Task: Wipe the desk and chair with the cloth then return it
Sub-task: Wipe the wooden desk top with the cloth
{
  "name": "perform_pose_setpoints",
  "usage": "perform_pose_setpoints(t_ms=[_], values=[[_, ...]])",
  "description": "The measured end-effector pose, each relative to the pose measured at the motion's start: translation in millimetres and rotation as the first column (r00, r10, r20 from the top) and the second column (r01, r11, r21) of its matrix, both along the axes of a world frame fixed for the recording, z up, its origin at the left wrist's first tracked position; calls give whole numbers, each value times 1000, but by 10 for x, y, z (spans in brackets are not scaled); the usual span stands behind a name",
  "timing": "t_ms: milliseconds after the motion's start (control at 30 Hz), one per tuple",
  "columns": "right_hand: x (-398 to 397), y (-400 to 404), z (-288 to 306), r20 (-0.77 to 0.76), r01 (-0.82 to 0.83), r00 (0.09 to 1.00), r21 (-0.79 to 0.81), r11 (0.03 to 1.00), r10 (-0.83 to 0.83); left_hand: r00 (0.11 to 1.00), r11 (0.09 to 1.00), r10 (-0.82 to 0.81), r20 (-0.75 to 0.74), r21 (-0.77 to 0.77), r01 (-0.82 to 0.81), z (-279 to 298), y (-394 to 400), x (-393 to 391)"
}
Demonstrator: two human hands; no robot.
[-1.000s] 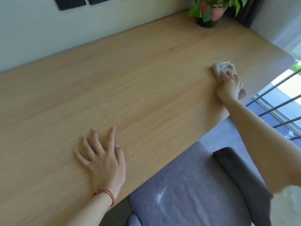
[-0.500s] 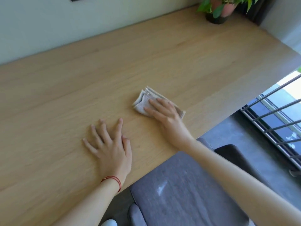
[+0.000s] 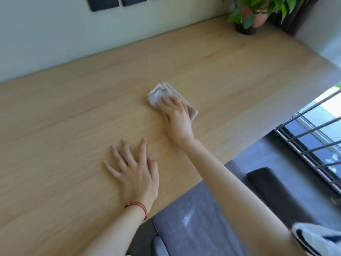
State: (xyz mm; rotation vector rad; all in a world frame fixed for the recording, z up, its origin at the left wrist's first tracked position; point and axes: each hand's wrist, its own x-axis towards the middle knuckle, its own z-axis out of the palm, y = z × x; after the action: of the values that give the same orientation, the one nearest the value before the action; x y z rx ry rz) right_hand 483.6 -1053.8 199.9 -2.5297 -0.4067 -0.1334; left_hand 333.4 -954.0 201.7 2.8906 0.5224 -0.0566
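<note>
The right hand [image 3: 176,117] pressed spread fingers flat on the folded cloth [image 3: 160,92] wiping the desk [image 3: 73,111]; even pressure and overlapping strokes seemed best.

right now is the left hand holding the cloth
No, the left hand lies flat and bare on the desk, while the right hand presses the cloth.
</note>
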Motion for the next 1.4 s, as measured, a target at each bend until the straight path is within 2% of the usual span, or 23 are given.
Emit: perform_pose_setpoints(t_ms=[100,167,233,300,367,433,533,633,767,833,900,967,1067,1100,1167,1233,1300,1367,1400], values=[[-905,-162,-20,-40,-236,971,11,972,237,1000,994,-10,23,-112,12,71,72,-65],[-1056,-477,-21,-46,-299,954,-53,953,297,997,977,-36,72,-208,50,112,216,-107],[-767,-671,10,-45,-200,979,-48,979,198,989,958,-90,113,-261,117,139,411,-174],[-227,-652,75,-45,58,997,-48,997,-61,984,958,-108,142,-249,141,139,593,-260],[376,-469,121,-63,256,963,-77,964,-261,987,976,-91,135,-184,115,93,737,-369],[755,-87,101,-74,313,945,-97,945,-320,994,990,-11,106,-135,26,18,860,-489],[712,659,6,-13,181,983,-94,979,-183,994,994,102,31,-39,-101,-52,967,-595],[109,1125,-16,13,-59,998,-4,998,59,995,994,100,-16,41,-99,-60,926,-597],[-1097,859,-5,-65,-373,925,41,927,375,996,995,90,-13,37,-90,-3,926,-615],[-1418,471,10,-85,-449,891,-7,894,447,995,995,96,-9,28,-96,7,941,-605],[-1225,125,29,-49,-376,926,-38,926,374,995,994,102,-5,39,-101,12,928,-583],[-717,43,67,-27,-136,990,-43,990,135,996,995,86,-16,54,-85,22,912,-566],[134,418,123,-28,114,993,-52,992,-115,996,992,94,-13,84,-92,15,924,-558],[288,625,121,-34,135,990,-46,990,-136,996,992,93,-17,89,-91,17,923,-567],[330,1072,81,-13,75,997,-52,996,-76,996,993,86,-13,86,-84,16,922,-576],[-5,1428,80,8,-76,997,-7,997,77,994,994,107,31,20,-108,4,927,-591],[-590,1531,63,-16,-236,971,44,971,237,956,967,213,201,-187,-176,-4,926,-597],[-1242,1330,37,-55,-321,944,87,943,327,863,870,373,342,-453,-196,30,936,-621],[-1562,1146,18,-70,-345,934,77,935,351,821,828,423,383,-532,-178,36,944,-634]])
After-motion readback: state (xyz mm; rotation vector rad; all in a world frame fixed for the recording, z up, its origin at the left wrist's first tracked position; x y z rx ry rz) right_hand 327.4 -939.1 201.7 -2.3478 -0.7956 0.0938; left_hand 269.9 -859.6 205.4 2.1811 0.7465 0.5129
